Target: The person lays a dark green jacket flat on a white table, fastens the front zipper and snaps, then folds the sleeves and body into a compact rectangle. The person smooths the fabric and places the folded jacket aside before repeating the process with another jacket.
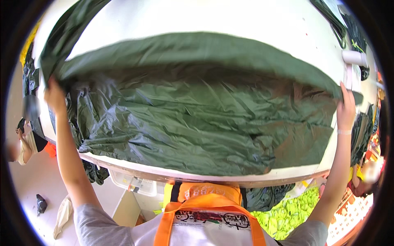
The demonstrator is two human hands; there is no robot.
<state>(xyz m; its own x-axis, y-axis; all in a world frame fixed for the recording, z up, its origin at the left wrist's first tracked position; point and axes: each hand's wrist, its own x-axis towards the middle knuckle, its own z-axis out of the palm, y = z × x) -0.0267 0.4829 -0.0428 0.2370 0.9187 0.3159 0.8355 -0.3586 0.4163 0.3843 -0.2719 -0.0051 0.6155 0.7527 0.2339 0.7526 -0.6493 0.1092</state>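
A large piece of dark green, shiny fabric (193, 123) lies wrinkled across the white table (197, 18). Its far part stands lifted in a long fold, with shadow beneath. My left hand (55, 97), smeared by motion, is closed on the far left corner, where a strip of the same green cloth (67, 30) runs away up the table. At the opposite end, my right hand (347, 105) pinches the fabric's far right corner between fingers and thumb. Both arms are stretched wide apart. The underside of the raised fold is hidden.
A white roll (353, 58) and dark green bundles (332, 22) sit at the table's right. Below the front edge are a clear plastic bin (137, 183) and a lime-yellow heap of cloth (283, 213). Other people (25, 148) are at far left and far right.
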